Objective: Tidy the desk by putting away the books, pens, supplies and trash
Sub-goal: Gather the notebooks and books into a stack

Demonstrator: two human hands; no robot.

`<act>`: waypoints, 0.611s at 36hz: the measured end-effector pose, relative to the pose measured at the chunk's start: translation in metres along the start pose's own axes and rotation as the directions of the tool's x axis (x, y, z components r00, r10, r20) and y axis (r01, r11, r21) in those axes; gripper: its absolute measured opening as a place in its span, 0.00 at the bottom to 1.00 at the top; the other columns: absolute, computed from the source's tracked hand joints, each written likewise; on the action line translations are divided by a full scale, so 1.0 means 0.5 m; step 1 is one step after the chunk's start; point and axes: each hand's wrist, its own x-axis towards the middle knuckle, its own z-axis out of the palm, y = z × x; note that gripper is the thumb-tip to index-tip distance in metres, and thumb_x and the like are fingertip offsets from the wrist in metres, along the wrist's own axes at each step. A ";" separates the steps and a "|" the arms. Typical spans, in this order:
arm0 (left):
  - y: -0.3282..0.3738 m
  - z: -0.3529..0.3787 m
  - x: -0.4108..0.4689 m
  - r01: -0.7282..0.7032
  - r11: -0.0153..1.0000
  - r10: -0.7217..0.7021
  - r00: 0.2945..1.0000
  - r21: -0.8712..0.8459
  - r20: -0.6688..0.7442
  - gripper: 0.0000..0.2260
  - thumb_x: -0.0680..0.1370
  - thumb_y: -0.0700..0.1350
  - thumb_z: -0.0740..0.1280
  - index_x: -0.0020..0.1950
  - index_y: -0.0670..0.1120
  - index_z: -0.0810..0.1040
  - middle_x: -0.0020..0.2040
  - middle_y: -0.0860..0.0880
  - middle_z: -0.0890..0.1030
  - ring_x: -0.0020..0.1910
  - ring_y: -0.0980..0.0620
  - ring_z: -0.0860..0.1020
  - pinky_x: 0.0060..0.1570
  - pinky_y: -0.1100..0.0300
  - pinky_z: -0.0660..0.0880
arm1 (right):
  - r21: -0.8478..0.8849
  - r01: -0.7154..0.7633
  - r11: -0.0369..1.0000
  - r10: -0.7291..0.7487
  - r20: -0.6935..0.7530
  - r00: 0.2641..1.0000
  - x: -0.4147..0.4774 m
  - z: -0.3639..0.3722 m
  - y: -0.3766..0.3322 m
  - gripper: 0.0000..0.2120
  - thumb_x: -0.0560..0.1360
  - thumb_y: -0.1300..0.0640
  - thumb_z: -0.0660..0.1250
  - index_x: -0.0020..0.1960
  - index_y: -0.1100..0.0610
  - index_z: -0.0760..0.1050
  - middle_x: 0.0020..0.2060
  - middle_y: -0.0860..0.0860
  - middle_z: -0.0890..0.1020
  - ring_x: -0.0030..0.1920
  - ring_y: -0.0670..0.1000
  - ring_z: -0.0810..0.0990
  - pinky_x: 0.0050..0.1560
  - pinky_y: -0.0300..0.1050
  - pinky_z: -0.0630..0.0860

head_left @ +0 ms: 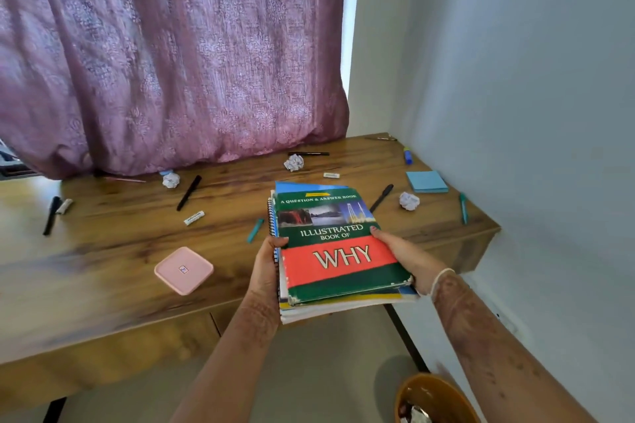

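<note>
Books (335, 247) in both hands — pens (188, 193), paper wads (294, 162) around.

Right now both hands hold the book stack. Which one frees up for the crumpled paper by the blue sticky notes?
Right hand. The crumpled paper lies just beyond it on the desk's right side; the left hand would have to cross the book stack.

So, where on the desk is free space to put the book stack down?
The widest bare patch is the front left of the desk, left of the pink box. Another lies between that box and the book stack. The back and right side are crowded with pens, erasers and paper balls.
</note>
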 end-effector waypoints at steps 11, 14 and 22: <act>-0.013 0.010 0.088 0.109 0.992 -0.104 0.992 0.063 -0.077 0.14 0.74 0.48 0.63 0.55 0.42 0.77 0.42 0.39 0.84 0.34 0.43 0.83 0.33 0.53 0.81 | 0.127 0.131 0.983 -0.116 -0.115 0.986 0.100 -0.017 0.008 0.21 0.71 0.50 0.75 0.56 0.63 0.76 0.41 0.60 0.86 0.42 0.61 0.85 0.43 0.57 0.83; -0.004 -0.005 0.117 0.123 0.985 -0.102 0.981 0.123 -0.162 0.27 0.66 0.50 0.71 0.62 0.42 0.75 0.52 0.38 0.83 0.43 0.40 0.83 0.48 0.45 0.81 | 0.124 0.184 0.975 -0.169 -0.122 0.978 0.127 -0.008 0.002 0.15 0.73 0.50 0.73 0.52 0.58 0.76 0.40 0.58 0.86 0.41 0.58 0.85 0.42 0.53 0.83; 0.023 -0.040 0.181 0.144 0.947 -0.030 0.931 0.288 -0.365 0.19 0.75 0.43 0.70 0.64 0.43 0.72 0.51 0.39 0.84 0.48 0.39 0.83 0.50 0.41 0.80 | 0.085 0.247 0.965 -0.236 -0.120 0.964 0.213 0.032 -0.025 0.10 0.74 0.52 0.72 0.51 0.56 0.76 0.41 0.57 0.85 0.39 0.56 0.85 0.40 0.52 0.83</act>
